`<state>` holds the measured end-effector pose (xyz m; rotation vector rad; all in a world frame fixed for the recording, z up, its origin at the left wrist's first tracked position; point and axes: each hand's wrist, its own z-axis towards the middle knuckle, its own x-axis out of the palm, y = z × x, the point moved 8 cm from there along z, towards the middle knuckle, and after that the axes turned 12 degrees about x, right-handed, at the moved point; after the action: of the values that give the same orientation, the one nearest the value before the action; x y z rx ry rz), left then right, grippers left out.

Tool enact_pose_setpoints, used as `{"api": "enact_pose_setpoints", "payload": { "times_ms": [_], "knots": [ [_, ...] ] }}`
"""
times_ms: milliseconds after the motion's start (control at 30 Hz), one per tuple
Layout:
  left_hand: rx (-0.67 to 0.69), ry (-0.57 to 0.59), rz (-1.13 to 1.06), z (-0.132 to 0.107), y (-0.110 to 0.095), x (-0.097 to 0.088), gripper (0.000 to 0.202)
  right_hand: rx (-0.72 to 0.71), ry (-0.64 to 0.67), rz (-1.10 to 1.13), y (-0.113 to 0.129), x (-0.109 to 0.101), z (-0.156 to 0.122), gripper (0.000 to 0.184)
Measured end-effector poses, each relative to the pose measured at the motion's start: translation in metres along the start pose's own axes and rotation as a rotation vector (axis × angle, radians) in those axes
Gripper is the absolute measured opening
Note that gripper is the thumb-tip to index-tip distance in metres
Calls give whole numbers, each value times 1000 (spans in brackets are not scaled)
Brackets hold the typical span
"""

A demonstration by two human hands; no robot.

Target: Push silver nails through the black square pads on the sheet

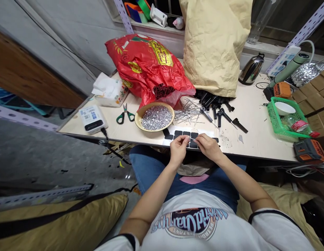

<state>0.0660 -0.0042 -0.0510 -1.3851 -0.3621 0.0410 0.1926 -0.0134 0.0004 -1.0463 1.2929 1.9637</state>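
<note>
My left hand and my right hand meet over the table's front edge, both pinched closed. A thin metal rod runs from my right fingertips toward my left ones. Whatever sits between my left finger and thumb is too small to make out. Beneath the hands lies a white sheet with black rounded pads, partly covered by my fingers. Left of it stands a yellowish bowl full of small shiny silver pieces. Beyond the sheet are loose metal rods and black plastic pieces with rods.
A red plastic bag and a large brown paper sack stand behind. Green-handled scissors, a white box-shaped device and tissues are left. A green basket, kettle and battery pack are right.
</note>
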Motion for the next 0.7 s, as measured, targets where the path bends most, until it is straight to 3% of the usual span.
{"api": "enact_pose_setpoints", "payload": {
  "times_ms": [167,500,633,700],
  "knots": [
    [11,39,-39,-3,0,5,34,33,42,173,-1,-3,-4,25],
    [7,83,-66,-9,0,10,33,133,26,224,-8,-11,-10,23],
    [11,127,-65,-9,0,13,33,172,124,323,-9,-5,-12,27],
    [16,137,-54,-9,-1,13,33,185,107,353,-9,-7,-13,26]
  ]
}}
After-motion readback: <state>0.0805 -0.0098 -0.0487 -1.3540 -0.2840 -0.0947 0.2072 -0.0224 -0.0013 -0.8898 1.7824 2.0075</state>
